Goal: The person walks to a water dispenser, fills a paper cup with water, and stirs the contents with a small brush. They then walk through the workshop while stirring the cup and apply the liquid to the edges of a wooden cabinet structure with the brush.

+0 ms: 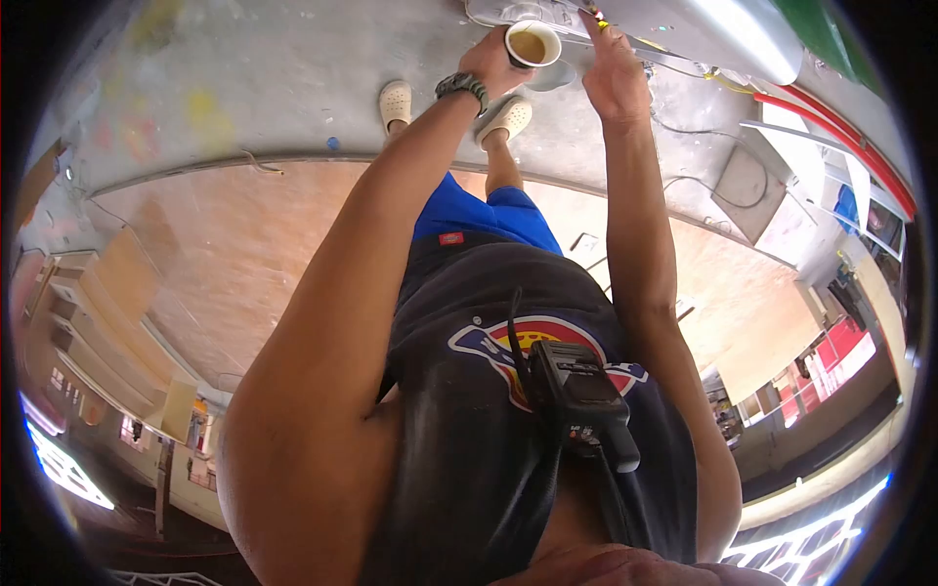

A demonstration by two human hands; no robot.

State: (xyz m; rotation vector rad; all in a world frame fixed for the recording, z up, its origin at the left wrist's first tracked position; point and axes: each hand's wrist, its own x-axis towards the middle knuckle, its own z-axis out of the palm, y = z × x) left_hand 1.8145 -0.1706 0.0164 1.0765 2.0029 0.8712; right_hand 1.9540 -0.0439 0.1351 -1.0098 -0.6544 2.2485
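Wearing a black sleeveless shirt [459, 430], we had what looked like a handheld radio [584, 386] on our chest, nearest to the view. Farther out, both forearms reached forward, with a dark band [464, 88] around the left wrist.

Our left hand [489, 63] was closed around a paper cup [532, 45], part filled with a light brown drink. The cup stood roughly upright, its long axis running up from the floor and its open rim facing us. It lay to the left of our right hand [618, 83], a little apart from those fingers, so the left was plainly the nearer hand.

The right index finger pointed away from us and the other fingers were bent. A small yellow piece [603, 26] showed right by them, but we could not tell whether they pinched it or merely passed over it.

Below the hands were our blue shorts [469, 210], then the cream clogs [396, 103] on the grey floor [313, 73]. A thin cable [718, 132] ran on the right, with red tubing [840, 132] beyond it. A pale, shiny curved surface [747, 39] stood at the far right.
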